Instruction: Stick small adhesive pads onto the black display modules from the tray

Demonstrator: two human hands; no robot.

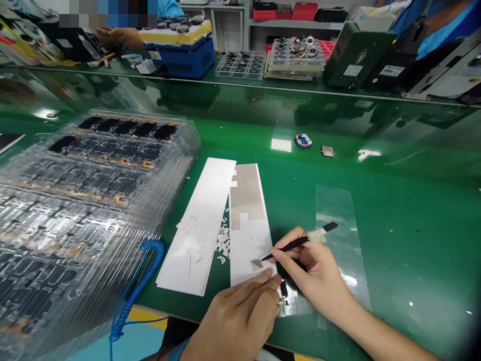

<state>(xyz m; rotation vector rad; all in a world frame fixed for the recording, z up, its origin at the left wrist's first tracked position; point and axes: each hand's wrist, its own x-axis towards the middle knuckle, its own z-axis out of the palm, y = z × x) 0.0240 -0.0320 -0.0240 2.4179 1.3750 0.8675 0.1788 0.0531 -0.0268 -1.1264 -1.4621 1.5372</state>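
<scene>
At the far left of the green bench I see a tall stack of clear trays, its moulded pockets filled with flat dark parts. A coiled blue cord hangs against the stack's near corner. Next comes a white sheet, lying aslant and dotted with small specks, then a scatter of paper scraps in the gap before a second sheet, which carries grey patches on its upper part.

The left hand, a blue band at its wrist, lies palm down over the lower end of that second sheet. Its fingers are close together; whether they pinch anything beneath, I can't tell from here. Just above the fingertips, on the sheet, sits a small grey piece. The tip of the black tweezers meets its right edge, though I can't make out if the tips are closed on it. A small dark part shows just right of the left fingertips.

The right hand is clamped on the tweezers, thumb and fingers around the shaft, below a pale wrapping. Under and beyond that hand lies a clear plastic sheet. Farther back, near each other, rest a blue-and-white part and a squarish piece.
</scene>
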